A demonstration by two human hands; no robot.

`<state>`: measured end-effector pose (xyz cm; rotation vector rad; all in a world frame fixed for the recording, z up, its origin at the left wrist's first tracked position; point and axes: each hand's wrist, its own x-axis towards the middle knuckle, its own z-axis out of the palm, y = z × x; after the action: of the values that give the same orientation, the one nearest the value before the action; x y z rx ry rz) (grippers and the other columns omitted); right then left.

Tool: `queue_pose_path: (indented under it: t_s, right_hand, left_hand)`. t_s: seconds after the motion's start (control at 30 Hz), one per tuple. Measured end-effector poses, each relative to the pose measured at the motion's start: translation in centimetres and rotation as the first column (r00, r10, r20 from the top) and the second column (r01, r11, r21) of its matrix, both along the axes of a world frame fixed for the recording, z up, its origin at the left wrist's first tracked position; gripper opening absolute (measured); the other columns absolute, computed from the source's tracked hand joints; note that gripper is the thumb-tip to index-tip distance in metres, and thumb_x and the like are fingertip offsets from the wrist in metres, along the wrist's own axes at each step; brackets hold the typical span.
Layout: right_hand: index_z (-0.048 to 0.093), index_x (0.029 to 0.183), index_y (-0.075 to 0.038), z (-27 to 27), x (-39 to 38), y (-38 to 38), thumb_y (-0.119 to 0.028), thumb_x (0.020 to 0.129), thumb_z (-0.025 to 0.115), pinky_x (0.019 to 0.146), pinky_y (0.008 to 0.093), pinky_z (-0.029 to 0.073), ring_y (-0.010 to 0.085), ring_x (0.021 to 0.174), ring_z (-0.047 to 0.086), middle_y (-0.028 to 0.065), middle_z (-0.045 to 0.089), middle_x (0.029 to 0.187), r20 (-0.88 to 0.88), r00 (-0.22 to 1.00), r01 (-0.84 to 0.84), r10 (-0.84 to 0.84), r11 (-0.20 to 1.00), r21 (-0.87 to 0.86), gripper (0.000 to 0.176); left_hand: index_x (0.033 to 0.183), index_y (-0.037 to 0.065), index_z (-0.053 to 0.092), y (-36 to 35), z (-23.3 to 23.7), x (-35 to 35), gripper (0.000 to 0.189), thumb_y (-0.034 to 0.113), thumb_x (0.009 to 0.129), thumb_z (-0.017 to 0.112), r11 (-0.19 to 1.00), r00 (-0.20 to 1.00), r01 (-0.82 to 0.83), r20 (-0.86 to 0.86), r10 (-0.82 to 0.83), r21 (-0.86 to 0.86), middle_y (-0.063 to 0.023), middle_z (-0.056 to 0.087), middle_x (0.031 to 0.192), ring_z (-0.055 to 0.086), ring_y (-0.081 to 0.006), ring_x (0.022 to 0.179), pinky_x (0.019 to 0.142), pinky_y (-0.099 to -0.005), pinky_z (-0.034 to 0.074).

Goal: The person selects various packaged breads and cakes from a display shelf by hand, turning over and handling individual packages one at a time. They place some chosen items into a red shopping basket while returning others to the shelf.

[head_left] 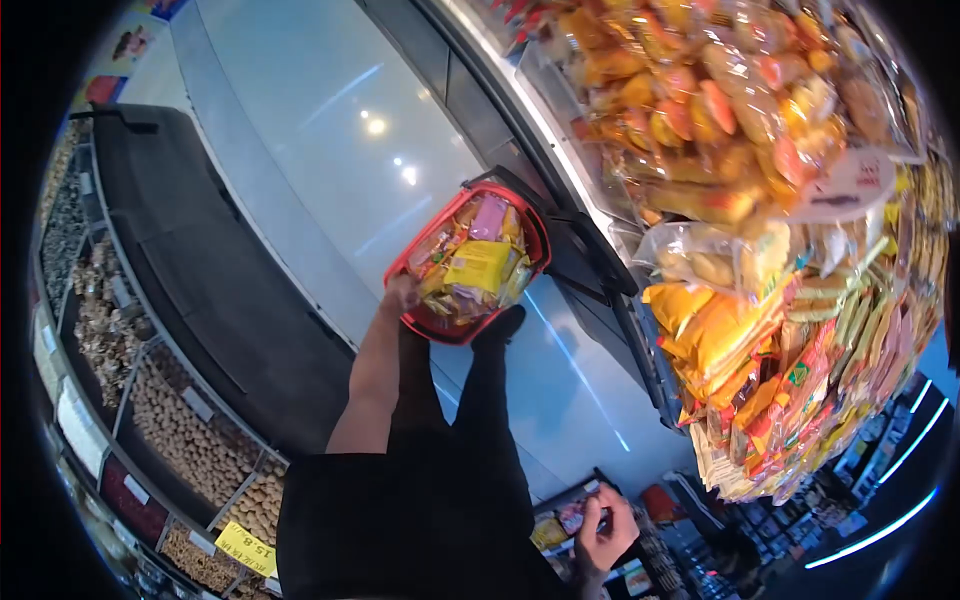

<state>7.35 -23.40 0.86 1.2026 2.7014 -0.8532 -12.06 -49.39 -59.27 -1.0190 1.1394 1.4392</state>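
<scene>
My left hand (403,292) is closed around the near left rim of a red shopping basket (541,236), which hangs tilted in front of my legs. Packaged snacks fill the basket; a yellow packet (478,265) lies on top, with a pink packet (489,217) beside it and smaller wrapped pieces around. My right hand (607,530) is off to the lower right, away from the basket. Its fingers are loosely curled, the thumb stands apart from them, and nothing shows in it. Shelves of packets appear behind that hand.
Bagged breads (720,110) and orange snack packets (715,325) are stacked on a display to the right. At left, bins of nuts (190,430) and dried goods line a dark counter ledge (200,260), with a yellow price card (246,548). Shiny pale floor (330,130) lies between.
</scene>
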Motion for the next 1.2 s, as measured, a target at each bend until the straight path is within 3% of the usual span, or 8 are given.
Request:
queue_pose_path:
  t_s: [0.17,0.33,0.57,0.67,0.77,0.87,1.07,1.2]
  right_hand:
    - [0.069,0.100,0.004,-1.4,0.0,-2.2,-0.001,0.087,0.069,0.069,0.0302,0.052,0.0207,0.070,0.065,0.0127,0.069,0.082,0.134,0.990,0.043,-0.047,0.999,0.029,0.014]
    - [0.069,0.102,0.004,-1.9,0.1,-2.8,0.004,0.086,0.066,0.068,0.0324,0.053,0.0246,0.070,0.066,0.0150,0.068,0.082,0.108,0.994,-0.035,0.036,0.999,-0.004,0.016]
    - [0.053,0.136,-0.004,-0.6,1.1,0.9,-0.006,0.089,0.070,0.079,0.0311,0.054,0.0245,0.078,0.067,0.0165,0.060,0.115,-0.086,0.985,-0.167,0.149,0.950,-0.264,0.050]
    - [0.032,0.153,-0.010,-1.8,4.0,3.0,-0.015,0.093,0.069,0.082,0.0361,0.055,0.0281,0.083,0.067,0.0180,0.049,0.135,-0.215,0.976,-0.074,-0.009,0.925,-0.372,0.071]
    - [0.032,0.153,-0.009,-1.7,7.4,7.3,-0.018,0.100,0.061,0.092,0.0325,0.050,0.0171,0.111,0.059,0.0124,0.050,0.138,-0.195,0.904,-0.020,-0.380,0.418,-0.908,0.061]
    - [0.034,0.151,-0.003,-1.3,11.7,12.8,-0.013,0.099,0.057,0.105,0.0312,0.043,0.0177,0.127,0.051,0.0122,0.049,0.142,-0.460,0.881,-0.372,-0.114,0.435,-0.820,0.058]
    - [0.041,0.144,0.005,6.3,22.3,21.1,-0.021,0.090,0.068,0.109,0.0340,0.040,0.0207,0.127,0.053,0.0133,0.057,0.135,-0.550,0.756,-0.383,-0.356,0.441,-0.812,0.066]
    - [0.037,0.148,0.001,7.1,26.7,24.9,-0.026,0.094,0.063,0.104,0.0385,0.045,0.0238,0.126,0.054,0.0150,0.054,0.138,-0.657,0.377,-0.463,-0.653,0.481,-0.744,0.065]
  left_hand:
    - [0.095,0.013,0.057,2.9,-2.1,-1.0,0.006,0.018,0.096,0.060,0.870,0.888,-0.436,0.049,0.458,-0.230,-0.0028,0.056,0.081,0.051,-0.0145,0.065,0.049,-0.0282,0.044]
    - [0.111,0.014,0.060,4.2,2.9,-2.1,0.016,0.011,0.095,0.061,0.886,0.885,-0.462,0.062,0.461,0.017,0.0003,0.058,0.087,0.048,-0.0115,0.063,0.050,-0.0235,0.044]
    - [0.148,0.008,0.038,4.4,21.2,0.3,0.060,0.002,0.091,0.058,0.570,0.970,-0.130,-0.015,0.243,0.812,-0.0098,0.055,0.134,0.062,-0.0159,0.089,0.071,-0.0270,0.052]
    - [0.153,0.014,0.029,5.0,28.7,2.2,0.078,-0.003,0.085,0.065,0.553,0.999,0.014,-0.029,0.019,0.833,-0.0143,0.053,0.136,0.064,-0.0273,0.099,0.059,-0.0316,0.055]
    - [0.150,0.006,0.030,10.6,41.8,4.5,0.081,-0.001,0.081,0.070,0.482,0.966,0.257,-0.223,-0.128,0.838,-0.0173,0.052,0.138,0.064,-0.0296,0.108,0.071,-0.0354,0.058]
    - [0.145,-0.003,0.034,18.6,50.0,7.3,0.081,0.000,0.075,0.074,0.220,0.734,0.675,-0.609,-0.301,0.705,-0.0164,0.054,0.136,0.056,-0.0252,0.124,0.106,-0.0372,0.043]
    - [0.153,-0.001,0.022,32.6,58.5,14.9,0.091,0.034,0.086,0.074,0.004,0.847,0.469,-0.448,-0.287,0.883,-0.0197,0.050,0.139,0.057,-0.0270,0.122,0.095,-0.0393,0.051]
    - [0.139,0.003,0.044,36.3,55.9,20.7,0.064,0.048,0.097,0.060,0.269,0.861,0.466,-0.363,-0.356,0.843,-0.0128,0.063,0.112,0.064,-0.0221,0.095,0.083,-0.0351,0.054]
